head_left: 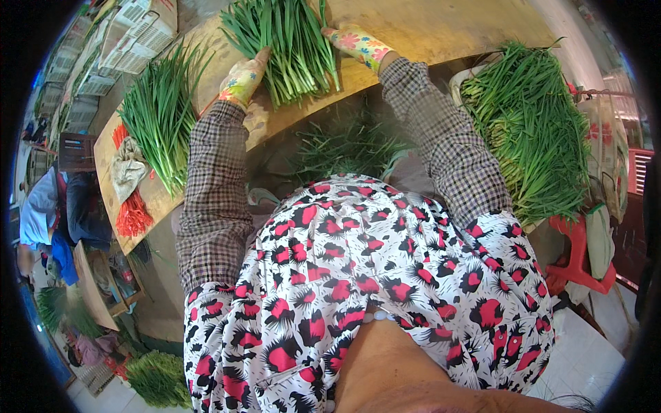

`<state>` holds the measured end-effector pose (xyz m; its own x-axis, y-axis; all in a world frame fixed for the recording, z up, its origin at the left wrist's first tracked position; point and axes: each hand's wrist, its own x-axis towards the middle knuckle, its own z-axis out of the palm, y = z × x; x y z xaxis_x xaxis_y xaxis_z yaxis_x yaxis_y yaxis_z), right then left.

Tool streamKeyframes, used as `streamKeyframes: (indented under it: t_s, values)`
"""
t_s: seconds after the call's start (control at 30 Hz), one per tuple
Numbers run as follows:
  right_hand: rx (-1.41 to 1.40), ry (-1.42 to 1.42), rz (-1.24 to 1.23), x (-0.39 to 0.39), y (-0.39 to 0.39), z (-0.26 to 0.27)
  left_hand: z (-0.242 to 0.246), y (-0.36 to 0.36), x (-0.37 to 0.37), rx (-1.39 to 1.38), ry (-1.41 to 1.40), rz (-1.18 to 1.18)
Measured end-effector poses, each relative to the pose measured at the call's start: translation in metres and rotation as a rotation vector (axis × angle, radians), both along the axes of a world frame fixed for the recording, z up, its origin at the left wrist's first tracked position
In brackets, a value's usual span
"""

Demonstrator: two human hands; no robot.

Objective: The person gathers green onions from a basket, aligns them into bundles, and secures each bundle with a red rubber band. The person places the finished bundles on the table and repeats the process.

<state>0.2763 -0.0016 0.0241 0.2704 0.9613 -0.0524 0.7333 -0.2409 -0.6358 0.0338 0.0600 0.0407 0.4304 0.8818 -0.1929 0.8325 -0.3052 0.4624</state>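
A broad pile of garlic chives (297, 46) lies on the wooden tabletop (439, 26), pale stem ends towards me. My left hand (244, 77), in a flowered fingerless glove, grips the pile's left edge; a digit shows against the leaves and the other fingers are mostly hidden. At the right edge, my right hand (360, 45) wears a matching glove. Its fingertips touch the outer stalks, but their closure is unclear. Another bunch of chives (160, 118) rests to the left of my left forearm.
Red ties (133, 214) and a crumpled cloth (128, 168) occupy the table's left end. To my right stands a heaped load of chives (526, 129), near a red stool (576, 253). Loose greens (351, 144) lie below the table edge. A person (44, 206) is at far left.
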Motion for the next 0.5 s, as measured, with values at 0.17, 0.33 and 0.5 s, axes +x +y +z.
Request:
streamKeyframes:
  t_s: [0.17,0.33,0.5]
  values:
    - [0.217,0.06,0.086,0.007,0.0,-0.029,-0.014,-0.002,-0.007,-0.069,-0.218,0.134]
    - [0.343,-0.001,0.231,0.002,0.018,-0.057,-0.042,0.014,-0.009,0.023,-0.164,0.085]
    - [0.33,-0.033,0.13,0.006,-0.042,-0.044,-0.055,0.022,-0.034,-0.582,-0.97,0.204]
